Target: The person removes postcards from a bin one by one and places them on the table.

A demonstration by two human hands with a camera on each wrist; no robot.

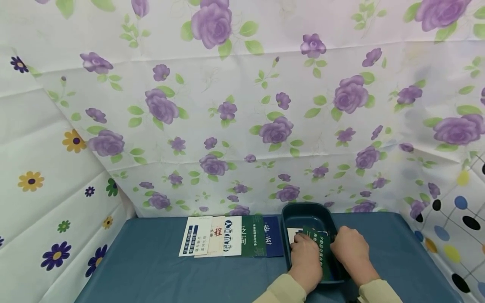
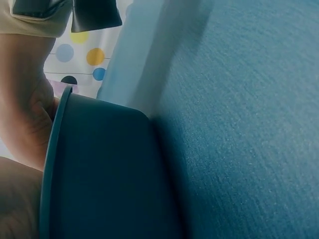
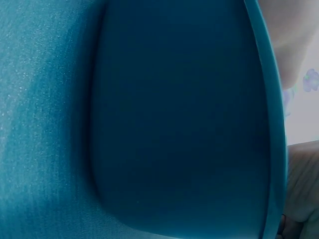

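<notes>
A dark teal plastic bin (image 1: 307,219) stands on the table, with several printed cards inside, among them a green card (image 1: 315,240) with white lettering and a white card (image 1: 291,234). My left hand (image 1: 306,259) reaches over the near left part of the bin, bent fingers on the cards. Over the right rim is my right hand (image 1: 352,250), its fingertips hidden inside. The bin's outer wall (image 2: 109,164) fills much of the left wrist view, and its opposite wall (image 3: 184,119) the right wrist view. What the fingers pinch is hidden.
Left of the bin, several overlapping cards lie in a row: a white one (image 1: 195,235), a cream one (image 1: 217,232), a green one (image 1: 253,235) and a blue one (image 1: 273,236). A teal cloth (image 1: 170,280) covers the table. Flowered sheets (image 1: 242,126) hang behind it and at the sides.
</notes>
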